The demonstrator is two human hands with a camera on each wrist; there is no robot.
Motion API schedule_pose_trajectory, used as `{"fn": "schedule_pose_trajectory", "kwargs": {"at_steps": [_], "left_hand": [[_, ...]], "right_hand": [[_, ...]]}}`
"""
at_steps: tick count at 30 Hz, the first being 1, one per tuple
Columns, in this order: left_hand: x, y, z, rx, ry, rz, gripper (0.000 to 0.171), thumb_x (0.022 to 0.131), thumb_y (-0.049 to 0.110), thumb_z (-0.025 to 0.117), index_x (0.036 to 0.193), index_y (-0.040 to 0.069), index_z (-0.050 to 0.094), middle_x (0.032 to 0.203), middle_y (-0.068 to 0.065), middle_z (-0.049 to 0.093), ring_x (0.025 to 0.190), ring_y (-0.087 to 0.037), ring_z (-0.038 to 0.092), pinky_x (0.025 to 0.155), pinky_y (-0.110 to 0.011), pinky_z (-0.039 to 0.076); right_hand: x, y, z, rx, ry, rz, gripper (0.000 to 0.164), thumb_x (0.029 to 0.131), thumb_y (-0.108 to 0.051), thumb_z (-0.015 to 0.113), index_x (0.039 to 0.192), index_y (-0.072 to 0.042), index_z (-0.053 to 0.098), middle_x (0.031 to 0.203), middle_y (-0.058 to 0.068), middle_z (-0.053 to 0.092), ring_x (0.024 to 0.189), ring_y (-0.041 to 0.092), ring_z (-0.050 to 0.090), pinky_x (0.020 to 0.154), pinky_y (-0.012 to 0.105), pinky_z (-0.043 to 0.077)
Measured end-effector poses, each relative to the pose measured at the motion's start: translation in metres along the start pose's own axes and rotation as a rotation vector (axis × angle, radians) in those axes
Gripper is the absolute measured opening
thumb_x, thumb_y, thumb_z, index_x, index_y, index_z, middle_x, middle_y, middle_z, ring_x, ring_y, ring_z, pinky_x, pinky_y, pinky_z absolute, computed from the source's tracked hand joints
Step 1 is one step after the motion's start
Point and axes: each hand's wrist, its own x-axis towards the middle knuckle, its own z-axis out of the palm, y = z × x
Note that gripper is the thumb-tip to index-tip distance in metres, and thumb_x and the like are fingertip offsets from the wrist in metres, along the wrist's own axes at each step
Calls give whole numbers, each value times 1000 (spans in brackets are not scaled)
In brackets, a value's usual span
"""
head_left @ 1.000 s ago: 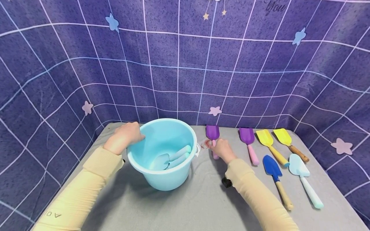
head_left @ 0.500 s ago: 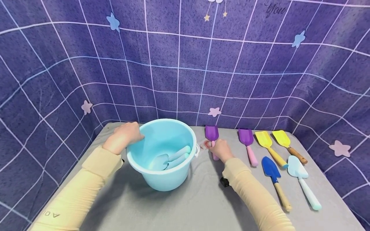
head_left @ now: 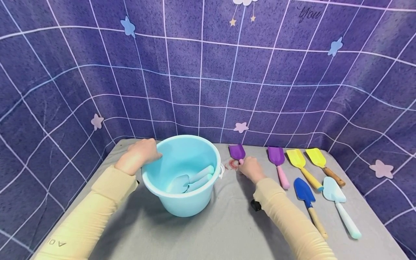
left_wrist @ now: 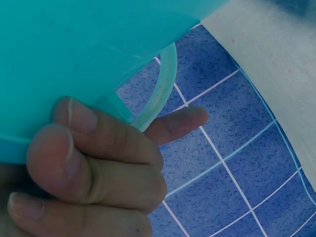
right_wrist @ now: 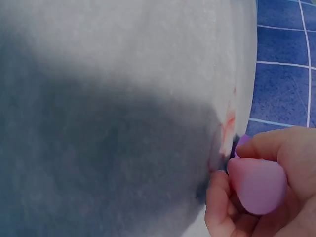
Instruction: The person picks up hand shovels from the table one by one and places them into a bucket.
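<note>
On my head feed, the purple gridded backdrop [head_left: 201, 79] hangs behind the light-blue bucket [head_left: 186, 204], which rests on the grey table [head_left: 224, 234]. The bucket contains two pale-handled tools [head_left: 200, 176]. Well to the right of the bucket lies the pale-blue trowel [head_left: 334, 190]; the blue trowel [head_left: 304, 189] lies closer to it. Beyond these, I count two yellow shovels [head_left: 296, 158]; the spare purple shovel [head_left: 276, 156] lies between them and the bucket. The pink-handled shovel [head_left: 237, 152] is near the bucket's right side; I cannot tell whether its blade touches the table. Right hand [head_left: 251, 168]: fingers and thumb wrapped around that shovel's handle. Left hand [head_left: 143, 151]: fingers curled, gripping the bucket's left rim. A reddish mark [head_left: 232, 165] shows between the bucket and the held shovel.
</note>
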Motion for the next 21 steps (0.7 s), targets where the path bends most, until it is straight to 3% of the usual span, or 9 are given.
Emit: {"fn": "schedule_pose_trajectory", "kwargs": {"at_steps": [4, 11, 21], "left_hand": [[0, 1, 0, 3, 1, -2, 28, 83, 27, 58, 89, 0, 58, 85, -16, 57, 78, -31, 55, 63, -47, 47], [0, 1, -1, 4, 1, -3, 27, 83, 27, 56, 89, 0, 58, 87, -16, 57, 78, -31, 56, 63, -47, 46], [-2, -2, 1, 0, 7, 11, 22, 82, 26, 56, 80, 4, 57, 82, -14, 57, 74, -29, 55, 61, -45, 44]], "right_hand": [[-1, 1, -6, -32, -1, 3, 34, 91, -32, 55, 84, 0, 62, 103, 28, 63, 90, 39, 64, 71, 49, 50], [1, 5, -13, -96, -16, 23, 44, 96, -35, 46, 104, 6, 59, 112, 30, 60, 99, 45, 60, 77, 54, 49], [-5, 2, -27, -144, 57, 18, 43, 94, -35, 48, 97, 5, 62, 101, 29, 63, 91, 45, 62, 69, 53, 49]]}}
